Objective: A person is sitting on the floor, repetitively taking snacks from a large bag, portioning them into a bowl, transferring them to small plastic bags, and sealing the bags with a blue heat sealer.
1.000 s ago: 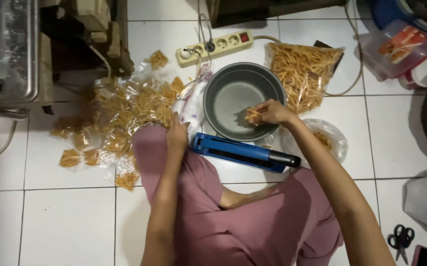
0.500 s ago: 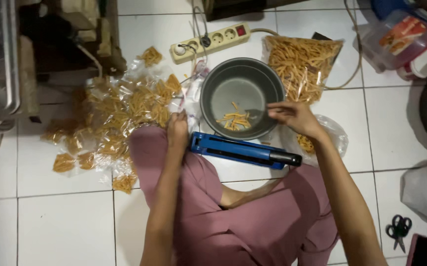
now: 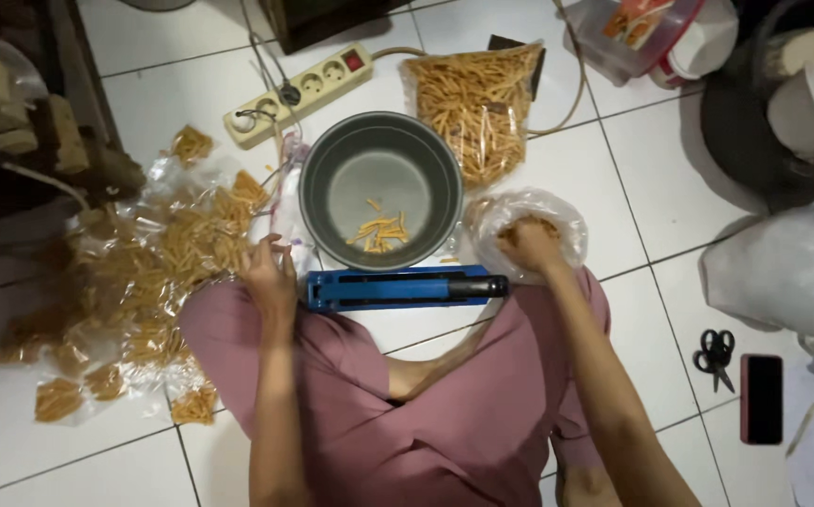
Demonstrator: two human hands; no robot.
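Note:
My right hand (image 3: 527, 246) reaches into an open clear plastic bag (image 3: 559, 214) of snack sticks, fingers curled among them; whether it grips any is hidden. My left hand (image 3: 269, 268) rests on small clear bags beside the grey metal bowl (image 3: 332, 155). A few orange snack sticks (image 3: 380, 230) lie in the bowl's bottom. The blue bar-shaped heat sealer (image 3: 397, 286) lies across the floor just in front of the bowl, between my two hands. Both knees, in pink cloth, frame the sealer.
A pile of filled small snack packets (image 3: 144, 272) spreads at the left. A large bag of sticks (image 3: 477, 99) and a power strip (image 3: 299, 91) lie behind the bowl. Scissors (image 3: 715, 355) and a phone (image 3: 762, 397) lie at the right, near a white bag (image 3: 792, 272).
My right hand left the bowl, dropping sticks there, and moved right into the clear bag. My left hand stayed near the sealer's left end.

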